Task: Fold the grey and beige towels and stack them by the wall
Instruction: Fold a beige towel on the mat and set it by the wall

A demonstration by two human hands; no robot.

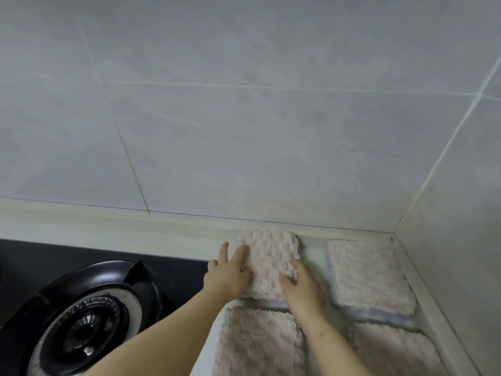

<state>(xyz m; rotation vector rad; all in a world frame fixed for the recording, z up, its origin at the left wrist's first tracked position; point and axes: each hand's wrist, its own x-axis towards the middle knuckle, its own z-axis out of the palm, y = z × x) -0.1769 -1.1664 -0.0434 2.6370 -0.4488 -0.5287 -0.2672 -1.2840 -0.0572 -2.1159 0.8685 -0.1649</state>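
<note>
A folded beige towel (271,263) lies on the counter, its far edge against the wall. My left hand (230,272) rests on its left edge with fingers straight. My right hand (302,287) presses on its near right corner, fingers flat. To the right lies a second folded towel (368,275), beige on top with a grey underside showing at its edges. Two more beige towels lie nearer me, one at centre (260,340) and one at right (393,351).
A black gas hob (89,316) with a round burner fills the left of the counter, close to my left forearm. Grey tiled walls (271,145) meet in a corner at the right (395,232). A pale counter strip (135,229) runs along the wall.
</note>
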